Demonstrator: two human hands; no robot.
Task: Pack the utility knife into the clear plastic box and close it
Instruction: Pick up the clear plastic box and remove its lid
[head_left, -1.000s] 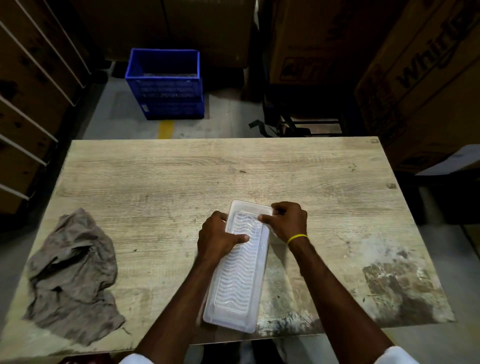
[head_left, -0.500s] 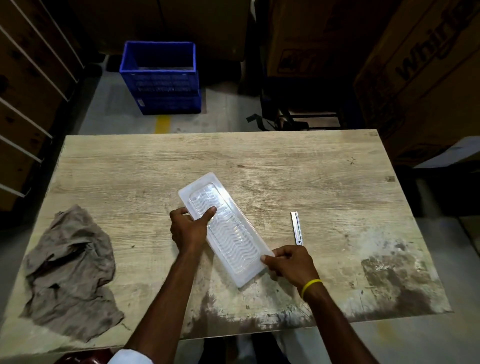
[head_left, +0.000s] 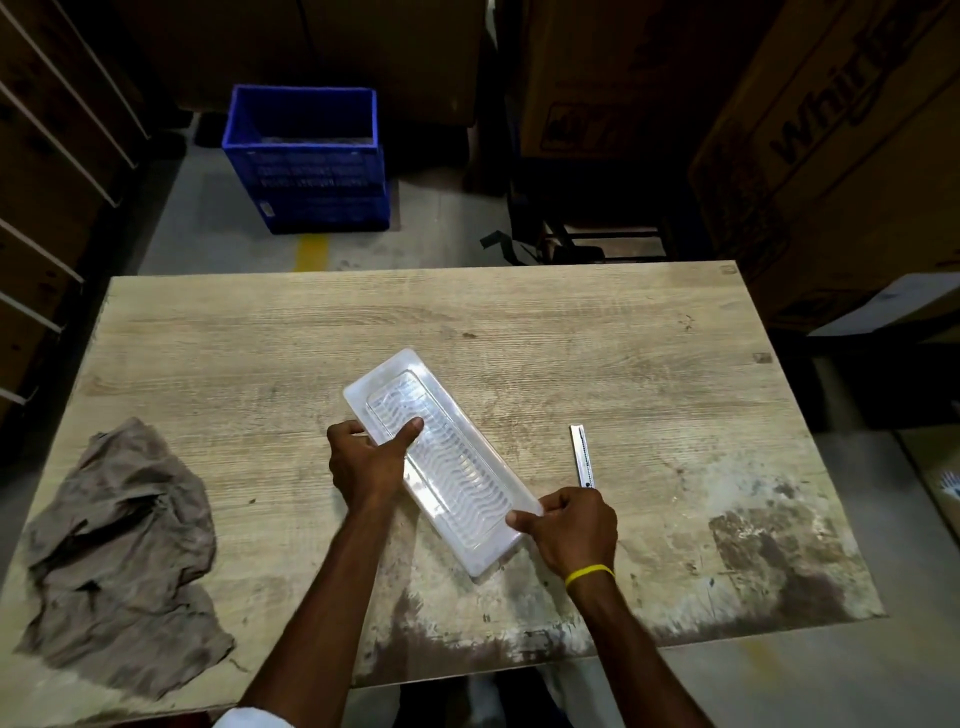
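Observation:
The clear plastic box (head_left: 452, 467), long and ribbed on top, lies diagonally on the wooden table (head_left: 571, 338) with its lid on. My left hand (head_left: 366, 465) grips its left long edge, thumb pressed on the lid. My right hand (head_left: 571, 527) pinches the near right corner. The utility knife (head_left: 583, 454), a slim silver strip, lies bare on the table just right of the box, its near end beside my right hand's knuckles.
A crumpled brown rag (head_left: 122, 551) lies at the table's left. Beyond the far edge stand a blue crate (head_left: 306, 156) on the floor, large cardboard boxes (head_left: 831, 156) to the right and wooden racks at the left.
One second ago the box lay nearly lengthwise toward me with both hands at its far end. It has swung to a diagonal, my right hand shifted to the near corner, and the knife is uncovered.

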